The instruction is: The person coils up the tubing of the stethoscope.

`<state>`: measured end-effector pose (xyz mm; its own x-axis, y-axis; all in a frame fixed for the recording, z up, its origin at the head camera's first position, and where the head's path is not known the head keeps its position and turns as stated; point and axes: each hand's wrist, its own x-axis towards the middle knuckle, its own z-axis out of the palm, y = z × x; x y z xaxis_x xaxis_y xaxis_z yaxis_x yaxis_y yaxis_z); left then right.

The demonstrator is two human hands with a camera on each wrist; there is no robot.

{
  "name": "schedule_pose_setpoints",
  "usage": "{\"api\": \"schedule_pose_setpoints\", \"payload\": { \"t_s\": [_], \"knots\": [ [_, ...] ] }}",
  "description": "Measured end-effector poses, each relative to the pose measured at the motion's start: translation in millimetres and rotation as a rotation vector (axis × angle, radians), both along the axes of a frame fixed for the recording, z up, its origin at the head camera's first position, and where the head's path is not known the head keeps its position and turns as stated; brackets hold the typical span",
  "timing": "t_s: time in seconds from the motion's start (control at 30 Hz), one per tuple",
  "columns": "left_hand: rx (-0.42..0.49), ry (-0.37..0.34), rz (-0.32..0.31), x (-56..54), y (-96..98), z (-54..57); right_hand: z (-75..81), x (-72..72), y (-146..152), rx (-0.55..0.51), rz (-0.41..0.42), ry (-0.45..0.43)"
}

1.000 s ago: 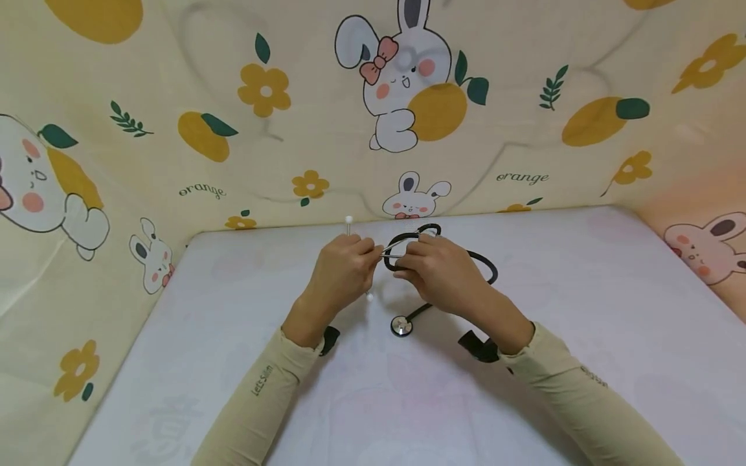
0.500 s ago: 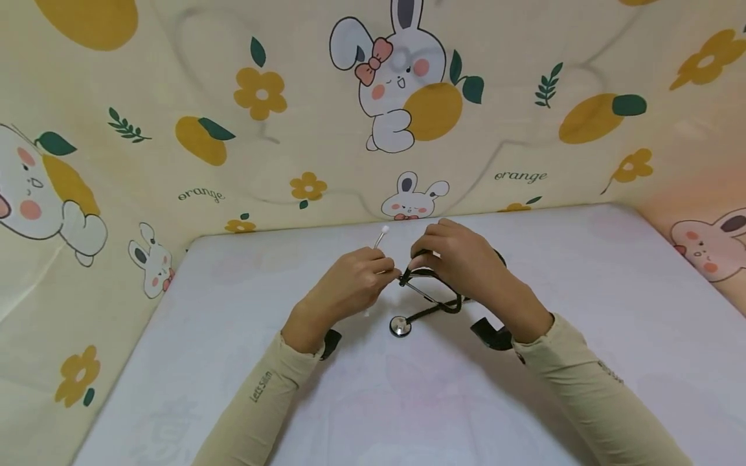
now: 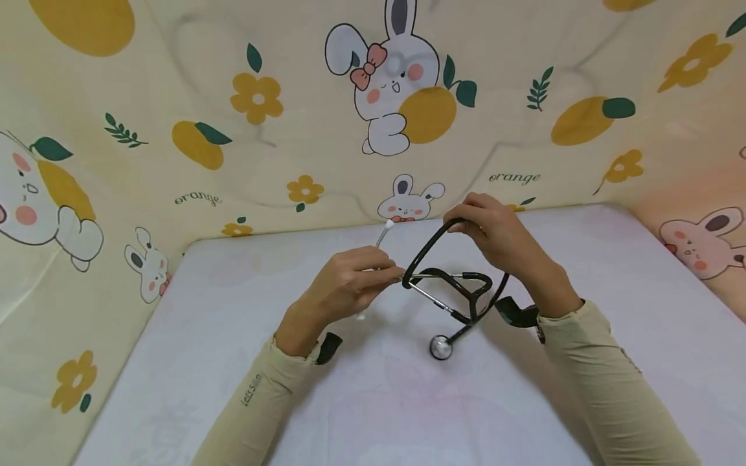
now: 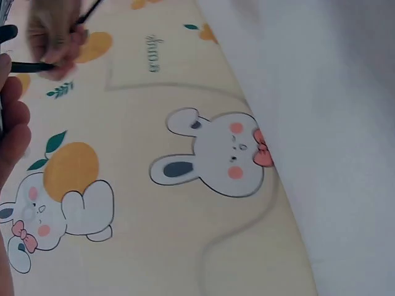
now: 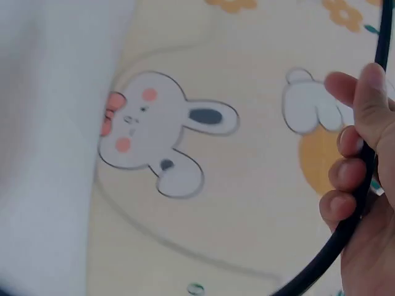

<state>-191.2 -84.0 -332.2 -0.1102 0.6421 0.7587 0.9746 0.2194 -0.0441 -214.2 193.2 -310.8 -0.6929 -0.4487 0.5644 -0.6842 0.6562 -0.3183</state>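
Over the table (image 3: 361, 401) in the head view, the inward-angled left hand (image 3: 350, 281) pinched the metal eartubes (image 3: 427, 295) of the stethoscope (image 3: 473, 304) beside a raised right hand (image 3: 495, 236), blurred in the left wrist view, its fingers (image 5: 347, 174) curled round black tubing (image 5: 333, 248) in the right wrist view.

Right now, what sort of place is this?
Probably a small indoor work corner, though I can't be sure: there's a pale table, a bunny-print backdrop behind it and along both sides, and a stethoscope being handled.

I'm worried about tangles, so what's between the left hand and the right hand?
In the head view, a curved black stethoscope tube slants up from beside the left hand to the right hand.
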Motion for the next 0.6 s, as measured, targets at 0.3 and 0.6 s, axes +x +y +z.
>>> {"api": "schedule_pose_setpoints", "payload": {
  "t_s": [0.3,0.6],
  "knots": [
    [0.203,-0.069,-0.021,1.8,-0.9,2.5,-12.0,-5.3,-15.5,0.081,-0.007,-0.261],
    [0.417,-0.135,0.18,-0.8,-6.3,5.1,-29.1,-0.6,-36.8,0.132,-0.029,-0.261]
  ]
}}
